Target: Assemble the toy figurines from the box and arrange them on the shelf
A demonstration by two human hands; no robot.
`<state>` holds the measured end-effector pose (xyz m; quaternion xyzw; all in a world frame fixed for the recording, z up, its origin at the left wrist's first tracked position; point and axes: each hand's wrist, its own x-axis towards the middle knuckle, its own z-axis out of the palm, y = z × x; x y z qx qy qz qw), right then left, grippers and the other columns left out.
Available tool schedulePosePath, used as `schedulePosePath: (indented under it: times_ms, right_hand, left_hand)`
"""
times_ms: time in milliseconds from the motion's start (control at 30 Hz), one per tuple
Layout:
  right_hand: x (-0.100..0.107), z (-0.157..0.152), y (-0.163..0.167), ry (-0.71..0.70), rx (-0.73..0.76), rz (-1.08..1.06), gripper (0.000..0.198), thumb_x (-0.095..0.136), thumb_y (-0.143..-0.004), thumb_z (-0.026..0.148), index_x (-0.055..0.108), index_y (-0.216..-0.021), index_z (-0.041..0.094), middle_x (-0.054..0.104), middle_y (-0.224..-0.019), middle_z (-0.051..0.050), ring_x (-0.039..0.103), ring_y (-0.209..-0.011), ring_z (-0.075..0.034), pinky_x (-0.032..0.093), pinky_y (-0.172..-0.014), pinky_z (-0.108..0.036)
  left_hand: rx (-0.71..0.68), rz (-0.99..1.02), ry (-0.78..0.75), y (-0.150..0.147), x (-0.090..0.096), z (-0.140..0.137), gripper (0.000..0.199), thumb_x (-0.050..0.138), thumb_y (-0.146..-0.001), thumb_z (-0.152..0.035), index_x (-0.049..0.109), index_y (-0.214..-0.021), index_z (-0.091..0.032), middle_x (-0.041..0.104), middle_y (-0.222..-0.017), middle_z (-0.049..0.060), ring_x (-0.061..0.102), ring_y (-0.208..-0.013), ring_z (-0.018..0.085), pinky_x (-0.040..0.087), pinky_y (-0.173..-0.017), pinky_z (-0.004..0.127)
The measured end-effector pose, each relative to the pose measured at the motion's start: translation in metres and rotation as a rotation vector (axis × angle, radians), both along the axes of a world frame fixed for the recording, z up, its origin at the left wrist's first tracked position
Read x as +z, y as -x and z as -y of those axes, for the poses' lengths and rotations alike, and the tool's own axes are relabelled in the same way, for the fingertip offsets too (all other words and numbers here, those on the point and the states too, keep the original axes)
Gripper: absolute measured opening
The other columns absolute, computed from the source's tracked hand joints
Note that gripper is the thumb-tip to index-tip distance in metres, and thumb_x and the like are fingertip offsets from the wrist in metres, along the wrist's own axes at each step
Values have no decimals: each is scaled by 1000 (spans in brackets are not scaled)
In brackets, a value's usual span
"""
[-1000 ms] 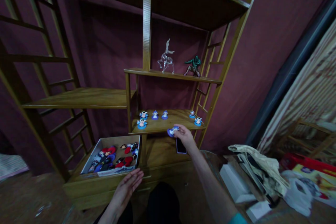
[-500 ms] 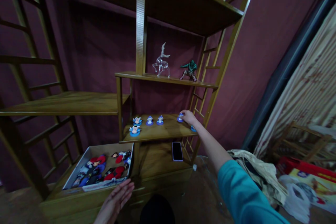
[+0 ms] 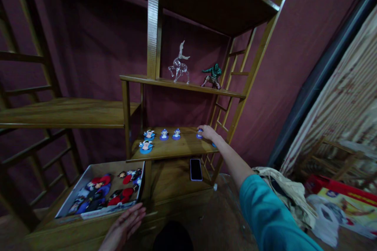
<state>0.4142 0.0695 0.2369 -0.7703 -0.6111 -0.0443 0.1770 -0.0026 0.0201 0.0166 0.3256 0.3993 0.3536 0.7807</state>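
My right hand (image 3: 207,133) reaches to the right side of the small shelf, with its fingers pinched on a small purple-and-white figurine (image 3: 199,135) that stands on the wood. Partly behind my wrist is a blue-based figurine (image 3: 214,144). Further left on the same shelf stand two purple-based figurines, one (image 3: 164,135) beside the other (image 3: 176,134), and two blue-based ones, one (image 3: 149,135) behind the other (image 3: 146,147). My left hand (image 3: 128,221) hovers, fingers stretched out, by the front corner of a cardboard box (image 3: 69,198) holding several red, black and blue figurines (image 3: 98,181).
A phone (image 3: 196,170) lies on the lower shelf. Above, a clear glass deer (image 3: 179,64) and a green-hooded figure (image 3: 213,75) stand on the upper shelf (image 3: 167,83). At right are pale cloth (image 3: 290,192), a plastic bag (image 3: 325,223) and a red-yellow box (image 3: 350,202).
The view has shifted slightly, so the shelves sit a little further left. My right hand stays on the same figurine, and my left hand remains outstretched near the box.
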Motion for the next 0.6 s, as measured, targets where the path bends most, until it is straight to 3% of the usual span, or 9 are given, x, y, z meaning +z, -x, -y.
schedulePosePath:
  times_ms: [233,600]
  right_hand:
    - [4,-6,-11,37,-17,67,26,56,-72,14,66,-96,22,68,-94,-6,61,-88,-18,40,-74,-22]
    - [9,-8,-8,128,9,164,29,57,-71,12,66,-97,20,67,-99,-9,60,-91,-19,40,-76,-23]
  left_hand:
    - [-11,-9,15,-2,-8,-4,45,76,-55,-26,65,-98,-18,64,-108,12,52,-109,28,37,-97,38]
    - [2,-39,-3,0,1,1,47,77,-54,-27,65,-98,-17,65,-105,13,53,-107,29,41,-94,37]
